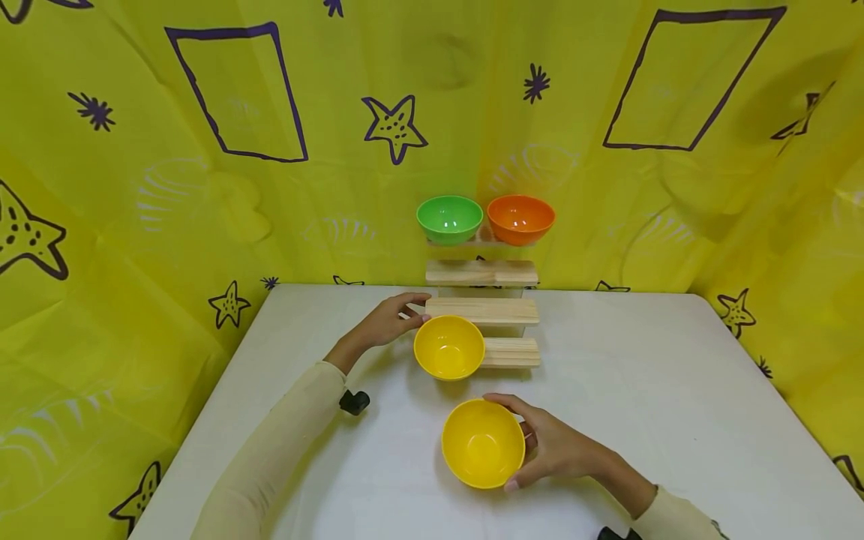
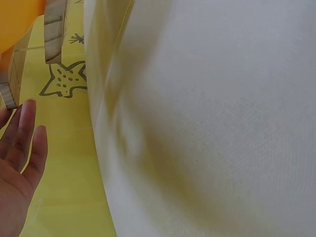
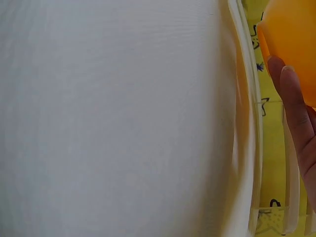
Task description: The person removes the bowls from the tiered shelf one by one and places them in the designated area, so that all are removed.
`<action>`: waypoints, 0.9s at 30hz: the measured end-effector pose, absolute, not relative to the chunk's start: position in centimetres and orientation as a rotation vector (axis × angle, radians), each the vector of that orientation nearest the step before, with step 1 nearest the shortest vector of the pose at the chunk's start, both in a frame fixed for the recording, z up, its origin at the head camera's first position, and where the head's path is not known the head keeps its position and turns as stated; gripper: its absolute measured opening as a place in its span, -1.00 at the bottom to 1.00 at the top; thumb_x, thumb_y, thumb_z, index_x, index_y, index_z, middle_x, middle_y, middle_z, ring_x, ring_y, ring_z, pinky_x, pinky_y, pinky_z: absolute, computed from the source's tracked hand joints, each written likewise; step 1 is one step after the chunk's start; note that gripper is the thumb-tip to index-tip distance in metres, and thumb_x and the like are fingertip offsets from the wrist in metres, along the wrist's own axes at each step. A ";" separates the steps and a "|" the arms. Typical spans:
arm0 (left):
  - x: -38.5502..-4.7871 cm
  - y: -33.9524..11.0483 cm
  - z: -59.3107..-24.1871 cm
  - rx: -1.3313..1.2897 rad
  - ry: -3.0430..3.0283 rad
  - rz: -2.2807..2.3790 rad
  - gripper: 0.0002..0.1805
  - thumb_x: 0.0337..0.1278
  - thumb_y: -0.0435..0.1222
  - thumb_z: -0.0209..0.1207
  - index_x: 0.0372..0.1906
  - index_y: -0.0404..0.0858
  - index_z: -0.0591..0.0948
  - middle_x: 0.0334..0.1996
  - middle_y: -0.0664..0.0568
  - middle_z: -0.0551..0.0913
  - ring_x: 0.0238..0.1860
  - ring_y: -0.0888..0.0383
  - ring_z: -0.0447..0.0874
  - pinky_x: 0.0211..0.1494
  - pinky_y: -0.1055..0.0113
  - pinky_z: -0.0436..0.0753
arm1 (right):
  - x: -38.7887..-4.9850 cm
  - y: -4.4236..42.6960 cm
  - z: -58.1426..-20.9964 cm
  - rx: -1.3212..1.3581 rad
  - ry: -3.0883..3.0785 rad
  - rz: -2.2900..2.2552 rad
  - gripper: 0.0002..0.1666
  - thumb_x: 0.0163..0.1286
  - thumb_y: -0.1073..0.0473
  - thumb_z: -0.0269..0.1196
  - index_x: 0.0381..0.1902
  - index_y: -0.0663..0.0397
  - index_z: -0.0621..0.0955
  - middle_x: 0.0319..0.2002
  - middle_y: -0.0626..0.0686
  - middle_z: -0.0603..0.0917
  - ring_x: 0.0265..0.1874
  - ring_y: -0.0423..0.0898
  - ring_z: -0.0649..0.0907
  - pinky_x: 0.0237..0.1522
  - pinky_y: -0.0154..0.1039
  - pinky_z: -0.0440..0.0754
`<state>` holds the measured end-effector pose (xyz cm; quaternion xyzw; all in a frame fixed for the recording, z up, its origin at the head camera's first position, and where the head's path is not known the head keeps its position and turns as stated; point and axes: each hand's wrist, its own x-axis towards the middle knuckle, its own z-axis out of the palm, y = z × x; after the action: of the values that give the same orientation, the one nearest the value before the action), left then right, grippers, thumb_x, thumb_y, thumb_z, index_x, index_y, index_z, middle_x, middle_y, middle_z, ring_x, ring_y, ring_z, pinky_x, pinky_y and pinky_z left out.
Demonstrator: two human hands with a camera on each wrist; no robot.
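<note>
In the head view, the right hand (image 1: 556,446) grips a yellow bowl (image 1: 482,442) by its right side, thumb near and fingers at the far rim. The right wrist view shows that hand (image 3: 298,118) against the bowl (image 3: 294,44). A second yellow bowl (image 1: 449,347) rests at the left of the lowest step of a wooden stand (image 1: 482,310). Beside it, the left hand (image 1: 388,321) reaches to the stand's left edge with fingers extended. Its fingertips touch or nearly touch a wooden step end (image 2: 9,95) in the left wrist view, where the hand (image 2: 19,168) holds nothing.
On the stand's top step a green bowl (image 1: 449,219) and an orange bowl (image 1: 521,219) sit side by side. The stand is at the back of the white table (image 1: 628,375). Yellow patterned cloth (image 1: 337,187) hangs behind and at both sides.
</note>
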<state>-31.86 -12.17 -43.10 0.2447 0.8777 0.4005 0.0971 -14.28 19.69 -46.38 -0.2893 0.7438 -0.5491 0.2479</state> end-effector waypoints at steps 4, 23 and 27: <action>-31.8 -12.2 -43.1 0.725 2.594 1.184 -0.43 0.43 -0.11 0.18 0.45 -0.13 0.41 0.31 -0.10 0.53 0.16 -0.05 0.63 0.09 0.13 0.68 | -14.2 19.1 -46.5 -0.772 2.011 -1.489 0.30 -0.01 0.14 0.62 0.56 0.03 0.12 0.32 0.19 0.40 -0.18 -0.04 0.74 -0.13 -0.14 0.75; -31.8 -12.4 -43.3 0.739 2.593 1.196 -0.43 0.45 -0.10 0.15 0.46 -0.14 0.40 0.32 -0.11 0.52 0.16 -0.06 0.63 0.07 0.14 0.69 | -14.6 15.9 -46.5 -0.914 1.952 -1.393 0.24 0.01 0.03 0.62 0.54 -0.02 0.17 0.35 0.13 0.41 -0.16 -0.15 0.68 -0.11 -0.23 0.73; -31.8 -12.3 -43.3 0.747 2.595 1.195 -0.43 0.45 -0.09 0.15 0.46 -0.14 0.40 0.32 -0.10 0.52 0.15 -0.04 0.63 0.06 0.15 0.69 | -14.8 15.3 -46.4 -0.918 1.954 -1.378 0.26 0.01 0.02 0.62 0.55 0.00 0.16 0.34 0.10 0.42 -0.15 -0.15 0.68 -0.12 -0.22 0.73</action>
<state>-31.76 -12.33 -43.26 0.2520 0.8748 0.4029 0.0941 -14.77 15.29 -46.40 -0.3434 0.7311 -0.5155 0.2863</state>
